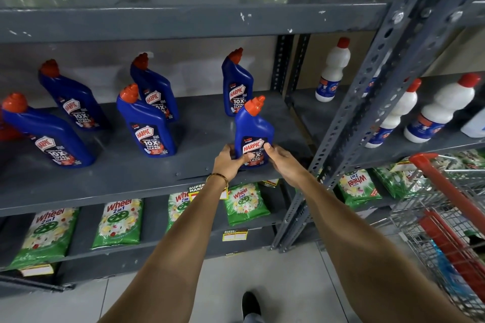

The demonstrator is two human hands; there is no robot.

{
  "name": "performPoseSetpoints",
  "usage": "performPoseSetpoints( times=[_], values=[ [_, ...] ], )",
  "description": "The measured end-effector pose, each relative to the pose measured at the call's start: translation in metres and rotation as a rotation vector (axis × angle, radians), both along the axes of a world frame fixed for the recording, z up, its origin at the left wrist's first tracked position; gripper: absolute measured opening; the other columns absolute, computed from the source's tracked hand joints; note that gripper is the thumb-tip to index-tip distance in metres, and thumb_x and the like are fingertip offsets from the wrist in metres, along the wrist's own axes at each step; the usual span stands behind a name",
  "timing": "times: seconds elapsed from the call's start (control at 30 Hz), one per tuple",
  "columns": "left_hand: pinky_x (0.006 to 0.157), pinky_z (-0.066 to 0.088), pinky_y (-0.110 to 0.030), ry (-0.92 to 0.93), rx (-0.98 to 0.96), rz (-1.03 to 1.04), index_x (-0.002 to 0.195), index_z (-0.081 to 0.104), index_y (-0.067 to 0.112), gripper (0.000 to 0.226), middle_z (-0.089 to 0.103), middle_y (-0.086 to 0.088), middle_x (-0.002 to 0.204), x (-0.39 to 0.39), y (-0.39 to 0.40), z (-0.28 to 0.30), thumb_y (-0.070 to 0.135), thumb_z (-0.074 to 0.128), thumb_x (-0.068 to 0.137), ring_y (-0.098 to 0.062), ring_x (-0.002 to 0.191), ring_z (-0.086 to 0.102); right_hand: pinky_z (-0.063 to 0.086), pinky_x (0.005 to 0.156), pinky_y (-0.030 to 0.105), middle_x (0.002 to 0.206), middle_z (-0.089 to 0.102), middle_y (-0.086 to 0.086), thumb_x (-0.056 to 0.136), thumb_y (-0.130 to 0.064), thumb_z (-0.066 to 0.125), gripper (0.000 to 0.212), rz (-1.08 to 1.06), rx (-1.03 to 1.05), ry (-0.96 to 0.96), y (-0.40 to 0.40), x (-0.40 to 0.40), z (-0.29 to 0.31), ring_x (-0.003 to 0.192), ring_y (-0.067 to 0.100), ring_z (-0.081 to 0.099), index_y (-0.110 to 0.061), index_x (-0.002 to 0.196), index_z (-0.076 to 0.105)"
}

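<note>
Harpic bottle [252,131] upright near front edge of shelf [118,183]. Both hands on it: left hand [227,162] curls round lower left side, right hand [280,158] clamps lower right, thumb on label. Rigid glossy plastic, likely slick. Liquid inside, probably hefty. Best grip low on body, not at angled neck.

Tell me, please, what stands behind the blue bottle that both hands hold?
Another blue bottle with a red cap stands behind the held bottle on the shelf. The held bottle's cap covers its lower right corner.
</note>
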State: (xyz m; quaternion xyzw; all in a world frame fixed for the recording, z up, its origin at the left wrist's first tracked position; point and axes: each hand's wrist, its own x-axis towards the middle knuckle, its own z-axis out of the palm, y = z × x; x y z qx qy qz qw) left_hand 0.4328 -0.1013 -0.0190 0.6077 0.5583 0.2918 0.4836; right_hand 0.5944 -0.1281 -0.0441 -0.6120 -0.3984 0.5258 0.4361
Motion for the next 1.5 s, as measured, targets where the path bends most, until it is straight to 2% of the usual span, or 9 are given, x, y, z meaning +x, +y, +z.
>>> performPoseSetpoints(
  times=[0.1,0.23,0.43,0.67,0.83,0.97,1.07,1.23,1.5],
  values=[
    [0.084,0.044,-0.025,0.01,0.002,-0.014,0.12,0.05,0.005,0.05,0.062,-0.014,0.123,-0.001,-0.001,0.002,0.03,0.069,0.08,-0.026,0.111,0.059,0.042,0.108,0.043,0.127,0.063,0.003,0.058,-0.079,0.062,0.089,-0.004,-0.002,-0.014,-0.005,-0.002,0.002,0.119,0.017,0.058,-0.02,0.124,0.056],
    [0.088,0.044,-0.027,0.021,-0.005,-0.007,0.123,0.051,0.005,0.052,0.062,-0.014,0.124,-0.005,-0.004,0.004,0.029,0.068,0.081,-0.026,0.114,0.058,0.041,0.108,0.036,0.134,0.058,0.006,0.088,-0.051,0.052,0.062,0.003,0.002,-0.095,-0.015,-0.008,0.013,0.121,0.016,0.054,-0.013,0.137,0.047],
    [0.103,0.041,-0.035,0.029,-0.025,0.056,0.133,0.045,0.003,0.063,0.053,-0.015,0.136,-0.023,-0.009,0.004,0.035,0.065,0.082,-0.028,0.125,0.051,0.041,0.107,0.036,0.135,0.056,0.005,0.088,-0.05,0.054,0.065,-0.098,0.0,-0.164,-0.02,-0.014,0.012,0.123,0.018,0.053,-0.009,0.137,0.046],
    [0.105,0.036,-0.033,0.017,-0.04,0.098,0.135,0.042,0.003,0.063,0.05,-0.014,0.139,-0.068,-0.006,0.001,0.038,0.059,0.086,-0.027,0.129,0.046,0.038,0.102,0.035,0.139,0.052,0.01,0.089,-0.046,0.055,0.063,-0.339,-0.005,-0.19,-0.032,-0.037,0.012,0.129,0.026,0.048,-0.005,0.137,0.044],
    [0.104,0.036,-0.032,-0.004,-0.068,0.084,0.134,0.042,0.004,0.062,0.05,-0.012,0.139,-0.126,0.003,-0.001,0.039,0.058,0.086,-0.026,0.128,0.047,0.035,0.083,0.029,0.119,0.06,0.008,0.092,-0.042,0.052,0.05,-0.522,0.016,-0.176,-0.039,-0.081,0.006,0.111,0.024,0.056,-0.004,0.124,0.052],
    [0.106,0.035,-0.034,0.01,-0.06,0.081,0.136,0.042,0.004,0.064,0.051,-0.013,0.139,-0.175,0.01,-0.001,0.041,0.059,0.086,-0.027,0.128,0.047,0.038,0.089,0.031,0.122,0.059,0.012,0.092,-0.04,0.051,0.048,-0.608,0.027,-0.153,-0.037,-0.128,0.005,0.114,0.029,0.055,-0.005,0.126,0.052],
    [0.102,0.038,-0.035,0.016,-0.045,0.119,0.133,0.045,0.005,0.062,0.054,-0.012,0.136,-0.206,0.017,0.001,0.042,0.059,0.085,-0.028,0.126,0.049,0.038,0.103,0.038,0.133,0.055,0.014,0.092,-0.042,0.05,0.054,-0.594,0.029,-0.162,-0.028,-0.165,0.006,0.124,0.032,0.05,-0.006,0.132,0.048],
    [0.097,0.037,-0.033,0.028,-0.044,0.168,0.133,0.043,0.002,0.058,0.052,-0.015,0.137,-0.231,0.032,0.006,0.039,0.053,0.089,-0.031,0.127,0.047,0.035,0.089,0.034,0.11,0.055,0.01,0.092,-0.048,0.047,0.047,-0.467,-0.014,-0.196,0.004,-0.207,0.014,0.109,0.026,0.051,-0.004,0.11,0.053],
    [0.107,0.034,-0.036,-0.061,-0.077,0.191,0.142,0.031,0.006,0.07,0.041,-0.012,0.147,-0.239,0.071,0.004,0.045,0.053,0.088,-0.028,0.133,0.041,0.035,0.101,0.032,0.146,0.045,0.009,0.09,-0.052,0.048,0.066,-0.2,-0.04,-0.189,0.064,-0.246,0.033,0.133,0.026,0.044,-0.009,0.139,0.042]
  ],
)
